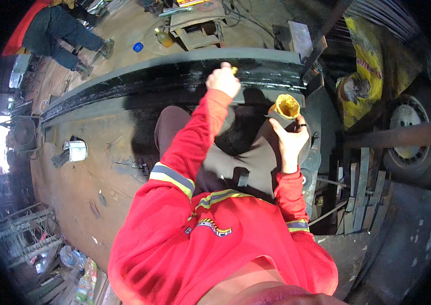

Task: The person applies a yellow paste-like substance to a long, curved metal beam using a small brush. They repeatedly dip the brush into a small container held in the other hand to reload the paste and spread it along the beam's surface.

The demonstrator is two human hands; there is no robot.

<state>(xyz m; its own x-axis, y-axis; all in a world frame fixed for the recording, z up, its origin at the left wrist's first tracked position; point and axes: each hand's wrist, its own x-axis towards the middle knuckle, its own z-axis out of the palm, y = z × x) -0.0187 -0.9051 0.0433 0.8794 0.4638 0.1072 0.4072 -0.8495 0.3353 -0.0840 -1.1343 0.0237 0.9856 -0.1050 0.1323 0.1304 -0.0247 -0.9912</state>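
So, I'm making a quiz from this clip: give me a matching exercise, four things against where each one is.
Things:
1. left hand
2. right hand
3. white can
4. wheel

Places:
A. on the rusty plate, a brush beside it
B. up against the black beam
C. far right, behind a rusty bar
D. holding a yellow cup

Pairs: 1-B, 2-D, 3-A, 4-C

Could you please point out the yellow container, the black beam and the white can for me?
yellow container (287, 105), head view, its open rim.
black beam (174, 81), head view, its glossy painted face.
white can (77, 151), head view, its side wall.
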